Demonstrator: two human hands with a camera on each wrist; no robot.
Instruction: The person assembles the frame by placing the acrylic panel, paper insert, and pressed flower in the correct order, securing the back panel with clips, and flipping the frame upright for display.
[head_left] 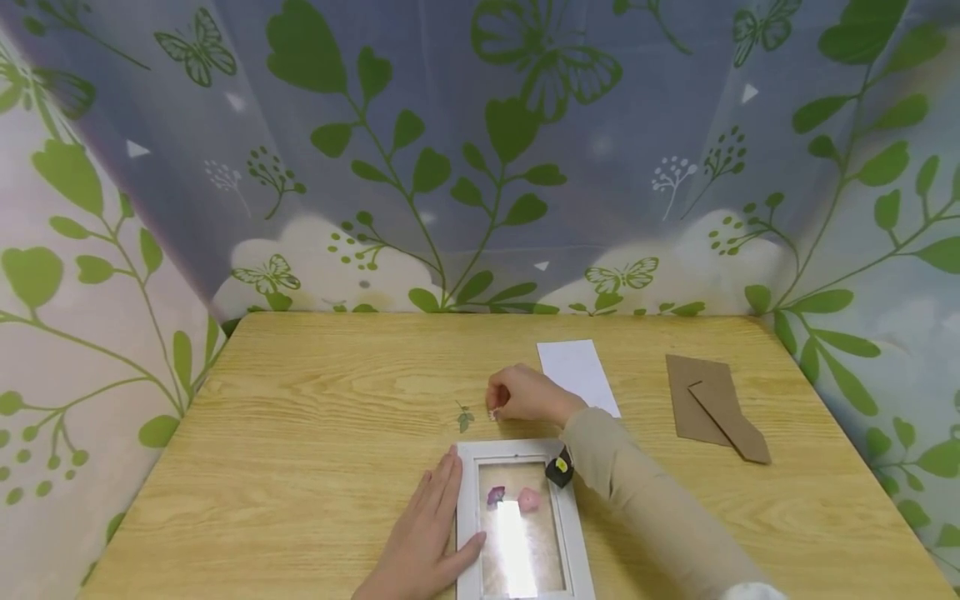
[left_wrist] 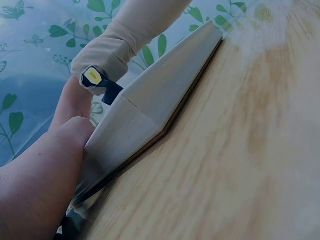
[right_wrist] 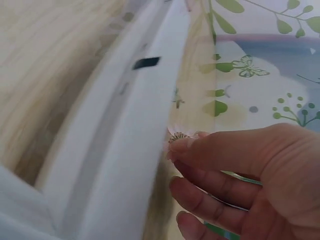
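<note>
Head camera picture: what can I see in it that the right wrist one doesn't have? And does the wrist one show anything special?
Only the head view shows the white card, the brown board with a brown strip lying partly over it, and the beige sleeve.

Only the right wrist view gets close enough to show the brownish, bristly centre of the small flower.

Both show the right grip pinching that flower, the white frame, the wooden table and the leafy patterned cloth.
</note>
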